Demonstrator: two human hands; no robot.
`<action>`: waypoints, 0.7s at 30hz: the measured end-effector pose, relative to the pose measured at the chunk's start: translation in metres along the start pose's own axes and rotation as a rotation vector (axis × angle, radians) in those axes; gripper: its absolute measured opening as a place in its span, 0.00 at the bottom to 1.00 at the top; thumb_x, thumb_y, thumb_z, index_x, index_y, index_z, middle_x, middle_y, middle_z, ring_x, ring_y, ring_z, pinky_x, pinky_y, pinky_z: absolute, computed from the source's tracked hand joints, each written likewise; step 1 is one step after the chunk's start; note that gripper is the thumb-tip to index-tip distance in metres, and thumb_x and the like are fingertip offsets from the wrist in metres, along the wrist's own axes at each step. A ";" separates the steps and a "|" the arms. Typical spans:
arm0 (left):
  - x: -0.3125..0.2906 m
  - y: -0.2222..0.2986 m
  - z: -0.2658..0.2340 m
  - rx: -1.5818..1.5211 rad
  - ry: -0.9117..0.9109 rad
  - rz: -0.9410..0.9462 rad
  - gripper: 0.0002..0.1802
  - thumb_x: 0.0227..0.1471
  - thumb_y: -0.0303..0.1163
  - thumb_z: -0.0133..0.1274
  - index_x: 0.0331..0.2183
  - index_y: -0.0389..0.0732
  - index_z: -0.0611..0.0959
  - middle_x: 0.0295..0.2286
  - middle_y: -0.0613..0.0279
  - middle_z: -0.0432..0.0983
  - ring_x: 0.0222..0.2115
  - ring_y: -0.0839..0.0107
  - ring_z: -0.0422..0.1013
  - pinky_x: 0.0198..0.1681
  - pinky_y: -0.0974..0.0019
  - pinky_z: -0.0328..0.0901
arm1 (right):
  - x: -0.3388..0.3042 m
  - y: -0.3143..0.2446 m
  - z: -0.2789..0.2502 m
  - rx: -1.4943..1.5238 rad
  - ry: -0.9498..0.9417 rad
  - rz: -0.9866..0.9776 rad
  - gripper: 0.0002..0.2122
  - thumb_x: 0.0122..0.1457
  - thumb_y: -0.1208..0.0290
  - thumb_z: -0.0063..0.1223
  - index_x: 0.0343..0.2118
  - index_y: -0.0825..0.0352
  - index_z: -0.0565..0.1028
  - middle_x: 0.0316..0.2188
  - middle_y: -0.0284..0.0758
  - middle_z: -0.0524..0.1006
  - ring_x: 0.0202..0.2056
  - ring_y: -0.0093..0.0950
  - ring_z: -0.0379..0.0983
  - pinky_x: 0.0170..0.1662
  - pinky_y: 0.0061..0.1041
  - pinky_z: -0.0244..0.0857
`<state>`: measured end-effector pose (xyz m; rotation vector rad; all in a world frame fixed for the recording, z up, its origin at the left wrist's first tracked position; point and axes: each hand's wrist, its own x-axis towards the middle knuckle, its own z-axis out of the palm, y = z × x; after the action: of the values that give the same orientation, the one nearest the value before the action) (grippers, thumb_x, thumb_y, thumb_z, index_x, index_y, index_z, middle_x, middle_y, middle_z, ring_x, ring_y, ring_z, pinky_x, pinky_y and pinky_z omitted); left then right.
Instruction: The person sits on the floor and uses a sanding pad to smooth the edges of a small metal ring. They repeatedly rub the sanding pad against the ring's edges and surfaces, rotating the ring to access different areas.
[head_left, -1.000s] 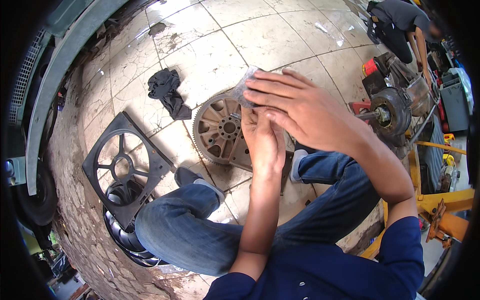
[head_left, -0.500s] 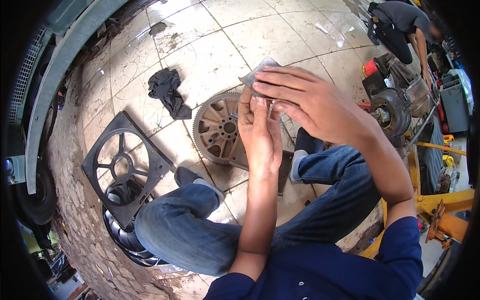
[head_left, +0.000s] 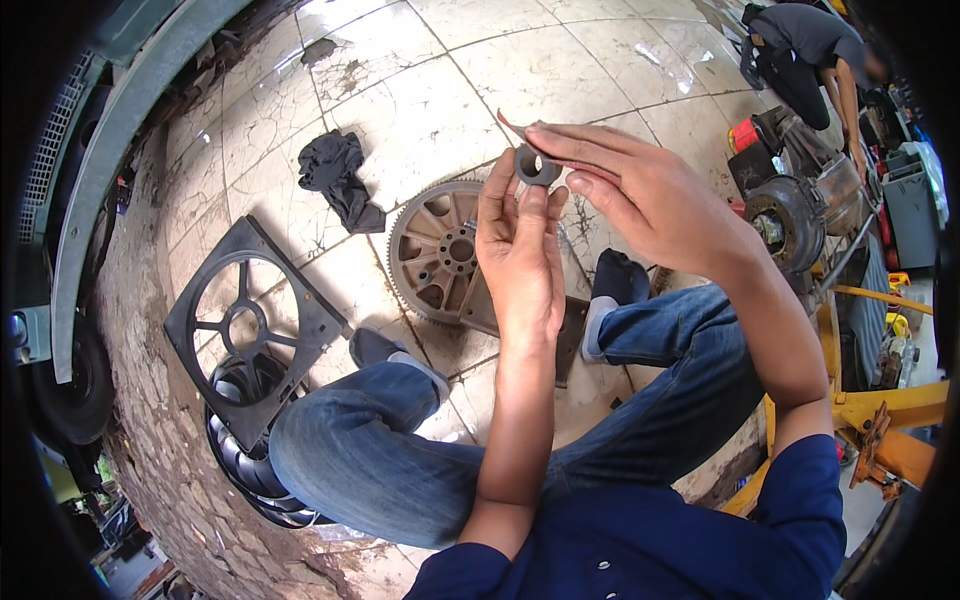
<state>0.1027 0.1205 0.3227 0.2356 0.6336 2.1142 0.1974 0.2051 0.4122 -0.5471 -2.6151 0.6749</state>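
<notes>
The flywheel (head_left: 447, 255) lay on the tiles, just beyond the hands. The left hand (head_left: 520, 255) pinched a small grey ring (head_left: 537, 166) from below; the right hand's (head_left: 640, 195) fingers pressed something thin against it. Steady, even turning would serve best. Half a second before, fingers had hidden the ring; now its bore showed.

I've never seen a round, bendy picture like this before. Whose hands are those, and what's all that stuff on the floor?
The camera sits on a person's head and looks down, so you see their own arms and blue-jeaned legs. Its wide lens bends straight lines. The left hand and right hand together hold a small dark grey ring. On the pale tiled floor lie a rusty toothed metal wheel, a black square plastic fan frame and a crumpled black cloth. Another person bends over at the top right.
</notes>
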 end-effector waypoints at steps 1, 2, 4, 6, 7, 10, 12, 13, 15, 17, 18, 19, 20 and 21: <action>-0.001 0.001 0.001 0.053 -0.008 0.011 0.24 0.60 0.23 0.49 0.56 0.34 0.66 0.45 0.59 0.71 0.46 0.72 0.70 0.54 0.65 0.66 | 0.000 0.000 0.000 0.015 0.013 -0.004 0.17 0.65 0.68 0.43 0.55 0.66 0.71 0.52 0.40 0.74 0.51 0.38 0.71 0.53 0.31 0.66; -0.001 0.001 0.001 0.104 -0.018 0.024 0.24 0.59 0.23 0.49 0.56 0.33 0.66 0.45 0.59 0.71 0.46 0.73 0.71 0.54 0.66 0.66 | 0.001 -0.001 0.000 0.006 -0.001 0.005 0.17 0.65 0.68 0.43 0.55 0.66 0.71 0.52 0.40 0.74 0.51 0.38 0.71 0.53 0.31 0.66; -0.003 0.000 0.001 0.204 0.012 0.013 0.24 0.59 0.22 0.50 0.56 0.34 0.66 0.44 0.59 0.72 0.45 0.73 0.71 0.54 0.66 0.66 | 0.000 -0.002 -0.001 -0.011 -0.028 0.023 0.17 0.65 0.69 0.43 0.55 0.67 0.71 0.52 0.40 0.74 0.51 0.38 0.71 0.54 0.31 0.66; -0.004 -0.002 0.003 0.220 0.024 0.026 0.23 0.59 0.23 0.50 0.56 0.35 0.67 0.43 0.59 0.72 0.44 0.74 0.71 0.54 0.66 0.66 | -0.001 -0.002 -0.001 -0.036 -0.021 0.017 0.17 0.65 0.69 0.43 0.55 0.67 0.71 0.52 0.41 0.74 0.52 0.38 0.71 0.54 0.31 0.65; -0.003 -0.002 0.005 0.187 0.023 0.045 0.22 0.59 0.23 0.50 0.55 0.35 0.68 0.43 0.59 0.72 0.44 0.74 0.71 0.54 0.66 0.66 | -0.001 -0.001 -0.001 -0.048 -0.018 0.014 0.17 0.65 0.69 0.42 0.55 0.68 0.71 0.52 0.41 0.74 0.52 0.38 0.71 0.54 0.31 0.65; -0.002 -0.003 0.000 0.120 0.013 0.081 0.19 0.61 0.26 0.49 0.53 0.36 0.70 0.41 0.60 0.74 0.43 0.74 0.72 0.53 0.66 0.67 | 0.000 -0.001 -0.003 0.026 -0.036 -0.002 0.17 0.64 0.69 0.43 0.55 0.69 0.71 0.52 0.41 0.74 0.52 0.37 0.71 0.55 0.31 0.65; -0.001 -0.002 0.000 0.123 0.013 0.079 0.15 0.62 0.28 0.48 0.50 0.37 0.72 0.40 0.60 0.74 0.42 0.75 0.73 0.51 0.67 0.67 | -0.001 -0.002 -0.003 0.021 -0.043 0.008 0.17 0.65 0.69 0.43 0.54 0.69 0.71 0.52 0.41 0.74 0.52 0.38 0.71 0.55 0.31 0.65; -0.001 -0.001 0.001 0.143 0.019 0.070 0.14 0.62 0.29 0.48 0.49 0.37 0.73 0.40 0.61 0.75 0.41 0.75 0.73 0.50 0.67 0.67 | -0.002 -0.002 -0.003 0.018 -0.046 0.013 0.17 0.65 0.69 0.42 0.54 0.70 0.71 0.52 0.41 0.74 0.52 0.38 0.71 0.55 0.31 0.64; -0.002 0.000 -0.001 0.183 0.019 0.062 0.11 0.63 0.30 0.47 0.46 0.38 0.74 0.40 0.62 0.75 0.40 0.76 0.73 0.49 0.67 0.68 | -0.001 -0.001 -0.002 0.011 -0.057 0.013 0.17 0.65 0.69 0.42 0.54 0.70 0.71 0.52 0.42 0.74 0.52 0.38 0.71 0.55 0.31 0.64; -0.003 -0.003 -0.006 0.222 0.001 0.058 0.09 0.64 0.32 0.46 0.43 0.39 0.75 0.38 0.63 0.76 0.38 0.76 0.73 0.48 0.66 0.67 | -0.002 -0.001 -0.002 0.023 -0.056 0.014 0.17 0.65 0.69 0.43 0.53 0.70 0.71 0.52 0.42 0.74 0.52 0.39 0.71 0.55 0.31 0.64; -0.003 -0.003 -0.006 0.193 -0.021 0.060 0.09 0.64 0.33 0.46 0.42 0.39 0.75 0.37 0.64 0.76 0.38 0.76 0.73 0.47 0.66 0.67 | -0.002 -0.001 -0.001 0.039 -0.049 0.014 0.17 0.65 0.69 0.43 0.53 0.71 0.71 0.52 0.42 0.74 0.52 0.39 0.71 0.55 0.31 0.64; -0.002 -0.003 -0.006 0.164 -0.044 0.062 0.09 0.64 0.33 0.46 0.41 0.40 0.76 0.36 0.65 0.77 0.37 0.77 0.73 0.47 0.65 0.67 | -0.002 -0.001 -0.001 0.055 -0.042 0.015 0.17 0.65 0.69 0.43 0.53 0.71 0.71 0.51 0.42 0.74 0.52 0.39 0.71 0.55 0.31 0.64; -0.002 -0.002 -0.006 0.134 -0.065 0.063 0.09 0.64 0.34 0.46 0.41 0.40 0.76 0.35 0.65 0.77 0.36 0.77 0.73 0.47 0.65 0.67 | -0.002 0.000 -0.001 0.068 -0.045 0.025 0.17 0.65 0.69 0.43 0.53 0.71 0.71 0.51 0.42 0.74 0.52 0.39 0.71 0.54 0.31 0.64; -0.002 -0.002 -0.007 0.155 -0.052 0.049 0.09 0.64 0.34 0.46 0.41 0.41 0.76 0.35 0.66 0.77 0.36 0.77 0.73 0.47 0.65 0.67 | -0.001 0.003 -0.001 0.081 -0.048 0.034 0.17 0.65 0.69 0.43 0.53 0.71 0.71 0.51 0.43 0.75 0.52 0.39 0.71 0.54 0.31 0.65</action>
<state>0.1027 0.1178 0.3162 0.3943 0.7687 2.1004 0.1996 0.2080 0.4110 -0.5586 -2.6151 0.8107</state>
